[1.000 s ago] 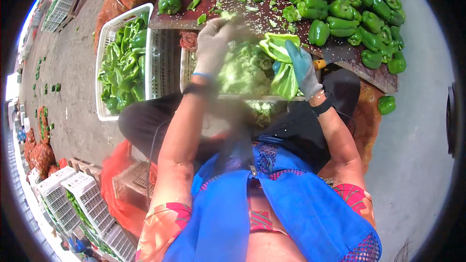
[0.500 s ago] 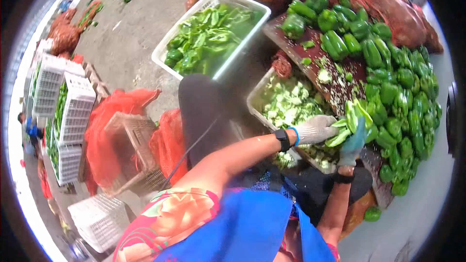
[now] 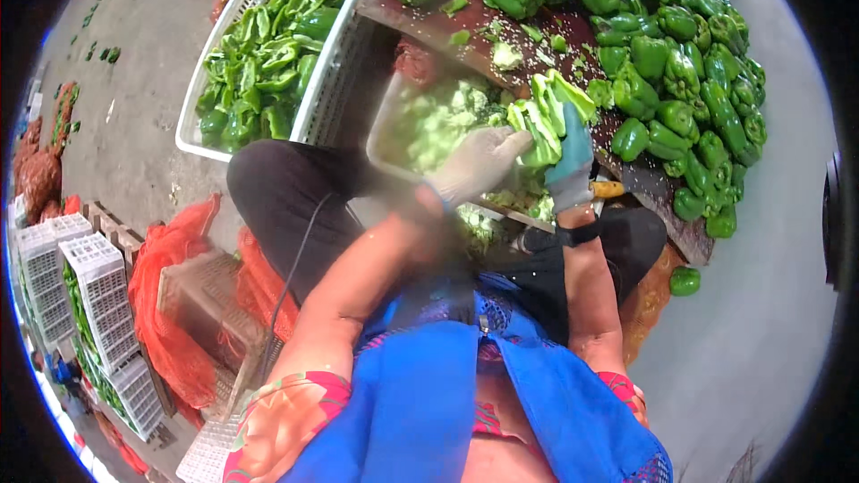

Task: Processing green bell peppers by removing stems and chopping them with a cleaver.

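Above a bin of scraps, my right hand (image 3: 573,165), in a teal and grey glove, is closed around a split green bell pepper (image 3: 557,107) whose pale inside faces up. From the left, my left hand (image 3: 483,161), in a white knit glove, grips the pepper's near edge between thumb and fingers. The scrap bin (image 3: 380,139) below holds pale cores and seeds. A short yellow piece (image 3: 608,189) sticks out beside my right hand; its kind cannot be made out. Seeds and green bits lie on the dark board (image 3: 465,13) just beyond.
Whole green peppers (image 3: 671,63) are heaped on the board to the right. At far left stands a white crate (image 3: 192,139) of cut peppers. Red mesh bags (image 3: 170,304), a brown crate (image 3: 210,291) and stacked white crates (image 3: 103,291) lie left. One loose pepper (image 3: 684,281) rests right.
The view has shifted, so the crate, bin and pepper heap appear higher and further left. Both hands stay on the split pepper, whose pieces are now spread differently.
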Available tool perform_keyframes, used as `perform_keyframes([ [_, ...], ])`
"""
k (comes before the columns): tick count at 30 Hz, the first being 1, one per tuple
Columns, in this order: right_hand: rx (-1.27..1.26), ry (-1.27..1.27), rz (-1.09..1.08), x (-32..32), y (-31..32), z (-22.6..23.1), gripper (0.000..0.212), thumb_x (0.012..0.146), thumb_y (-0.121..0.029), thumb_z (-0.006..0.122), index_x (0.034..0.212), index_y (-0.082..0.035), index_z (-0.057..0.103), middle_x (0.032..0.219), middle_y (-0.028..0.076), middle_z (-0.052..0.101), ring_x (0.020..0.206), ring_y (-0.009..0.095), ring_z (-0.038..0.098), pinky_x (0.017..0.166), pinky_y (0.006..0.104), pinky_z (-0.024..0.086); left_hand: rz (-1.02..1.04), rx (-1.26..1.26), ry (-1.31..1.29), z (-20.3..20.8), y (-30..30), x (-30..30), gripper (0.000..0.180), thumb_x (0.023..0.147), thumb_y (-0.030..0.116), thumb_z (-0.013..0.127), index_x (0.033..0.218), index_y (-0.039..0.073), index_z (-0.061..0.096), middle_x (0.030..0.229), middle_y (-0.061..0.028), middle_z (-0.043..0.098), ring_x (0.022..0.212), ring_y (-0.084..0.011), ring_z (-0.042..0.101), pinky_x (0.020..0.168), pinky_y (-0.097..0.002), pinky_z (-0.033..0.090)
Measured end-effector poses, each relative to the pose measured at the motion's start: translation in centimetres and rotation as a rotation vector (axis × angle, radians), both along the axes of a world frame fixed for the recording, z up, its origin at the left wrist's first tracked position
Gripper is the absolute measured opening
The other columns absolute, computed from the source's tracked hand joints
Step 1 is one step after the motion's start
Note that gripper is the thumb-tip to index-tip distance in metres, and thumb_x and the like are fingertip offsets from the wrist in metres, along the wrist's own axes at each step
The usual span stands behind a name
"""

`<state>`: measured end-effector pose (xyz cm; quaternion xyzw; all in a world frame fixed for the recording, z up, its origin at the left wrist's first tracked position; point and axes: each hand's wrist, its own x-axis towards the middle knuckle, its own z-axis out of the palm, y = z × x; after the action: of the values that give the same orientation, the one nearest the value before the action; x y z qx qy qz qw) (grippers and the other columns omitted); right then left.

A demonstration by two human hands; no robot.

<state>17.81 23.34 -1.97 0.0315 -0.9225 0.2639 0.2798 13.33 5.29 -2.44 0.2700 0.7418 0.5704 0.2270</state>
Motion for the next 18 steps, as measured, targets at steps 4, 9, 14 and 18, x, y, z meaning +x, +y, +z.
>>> perform_keyframes([
  [4,-0.374,-0.276,0.023,0.2,-0.6,1.3,0.047,0.087,-0.018,0.069,0.129,0.001,0.055,0.119,0.016,0.067,0.11,0.027,0.065,0.09,0.0358,0.052,-0.065,-0.179,0.345,-1.0,-0.7,0.0,0.036,0.092,0.031,0.05,0.101,0.001,0.068,0.091,-0.0182,0.072,0.081,-0.0314,0.069,0.077,-0.0438,0.052],
  [9,-1.443,-0.302,0.098,-1.0,1.3,-2.1,0.046,0.087,-0.01,0.068,0.13,-0.001,0.055,0.121,0.012,0.065,0.112,0.02,0.063,0.093,0.0331,0.052,-0.066,-0.092,-0.008,2.1,-0.4,0.2,0.039,0.086,0.019,0.057,0.121,0.003,0.065,0.1,-0.0178,0.072,0.094,-0.0272,0.071,0.086,-0.0387,0.053],
  [14,-0.875,-0.22,0.07,-0.1,-0.5,-1.7,0.05,0.09,-0.012,0.064,0.136,0.001,0.051,0.128,0.017,0.061,0.116,0.031,0.06,0.098,0.0401,0.049,-0.044,0.107,0.132,2.3,-1.3,2.0,0.03,0.085,0.012,0.06,0.113,0.007,0.065,0.1,-0.018,0.063,0.09,-0.0342,0.065,0.081,-0.0391,0.051],
  [18,0.103,-0.246,-0.102,1.6,1.5,-0.2,0.05,0.093,-0.016,0.06,0.14,-0.001,0.051,0.137,0.02,0.056,0.122,0.036,0.055,0.103,0.0445,0.044,0.116,-0.17,0.113,-1.4,2.5,1.7,0.03,0.086,0.003,0.055,0.113,0.008,0.065,0.098,-0.0198,0.064,0.095,-0.0364,0.065,0.077,-0.0412,0.053],
])
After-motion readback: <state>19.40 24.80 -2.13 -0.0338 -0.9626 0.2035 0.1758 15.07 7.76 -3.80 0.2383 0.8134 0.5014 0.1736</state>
